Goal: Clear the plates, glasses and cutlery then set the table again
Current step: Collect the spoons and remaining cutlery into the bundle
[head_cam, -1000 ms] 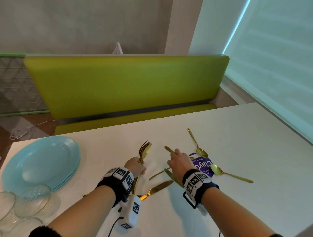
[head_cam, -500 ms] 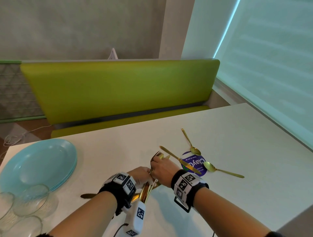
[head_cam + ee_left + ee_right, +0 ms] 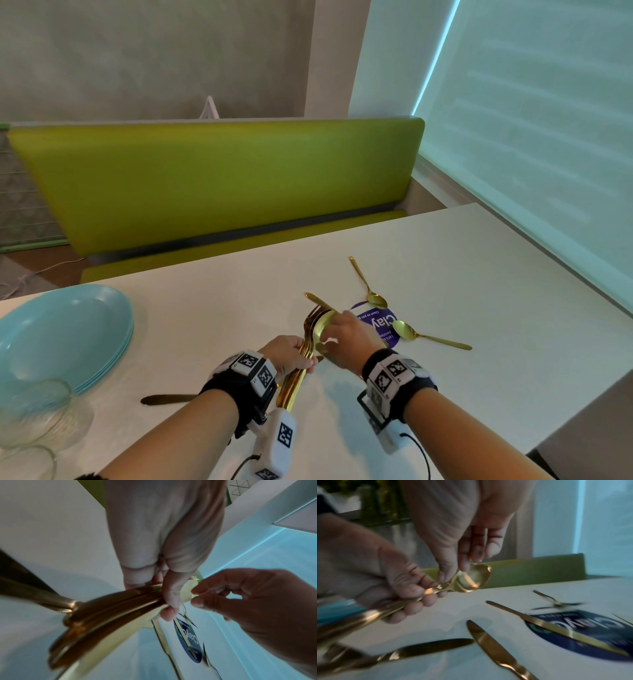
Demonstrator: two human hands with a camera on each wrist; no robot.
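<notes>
My left hand point(image 3: 297, 360) grips a bundle of gold forks point(image 3: 310, 330) by the handles, tines pointing away; in the left wrist view the thumb point(image 3: 169, 602) clamps the bundle point(image 3: 111, 609). My right hand point(image 3: 327, 342) pinches the bowl of a gold spoon point(image 3: 323, 327) laid against the forks, and the right wrist view shows the fingertips point(image 3: 464, 562) on the spoon point(image 3: 473, 579). Two more gold spoons point(image 3: 375, 298) point(image 3: 409, 333) lie by a purple sticker point(image 3: 382, 325). Gold knives point(image 3: 496, 646) point(image 3: 428, 647) point(image 3: 556, 627) lie on the white table point(image 3: 479, 291).
A stack of light blue plates point(image 3: 58, 335) sits at the table's left, with clear glasses point(image 3: 37, 411) in front of it. One knife point(image 3: 168, 399) lies left of my left wrist. A green bench point(image 3: 212, 185) runs along the far side; the table's edge is at the lower right.
My right hand left the cutlery by the sticker and came left with a spoon to the fork bundle in my left hand. Both hands now meet over the table's middle.
</notes>
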